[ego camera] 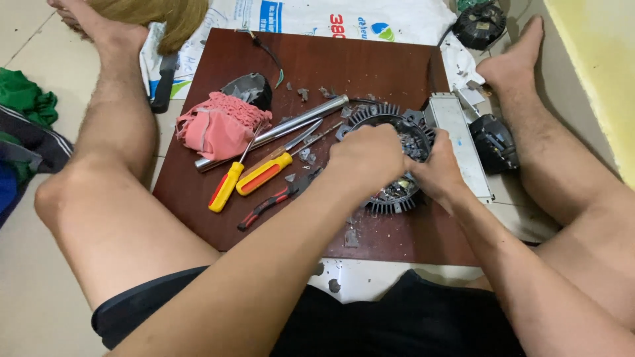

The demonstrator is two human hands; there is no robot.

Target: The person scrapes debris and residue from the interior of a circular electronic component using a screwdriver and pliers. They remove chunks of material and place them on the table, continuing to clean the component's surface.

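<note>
A round dark finned metal housing point(376, 114) lies on a brown wooden board point(370, 63) between my legs. My left hand point(366, 158) rests closed on its top and covers the middle. My right hand point(436, 169) grips its right rim. Broken grey bits and small parts show inside the housing between my hands. Whether either hand holds a tool is hidden.
Two yellow-handled screwdrivers point(263, 174), red-handled pliers point(268, 204), a metal tube point(291, 125) and a pink cloth point(218, 125) lie left of the housing. A grey rectangular box point(460, 135) and a round black part point(495, 142) sit to its right. Debris litters the board.
</note>
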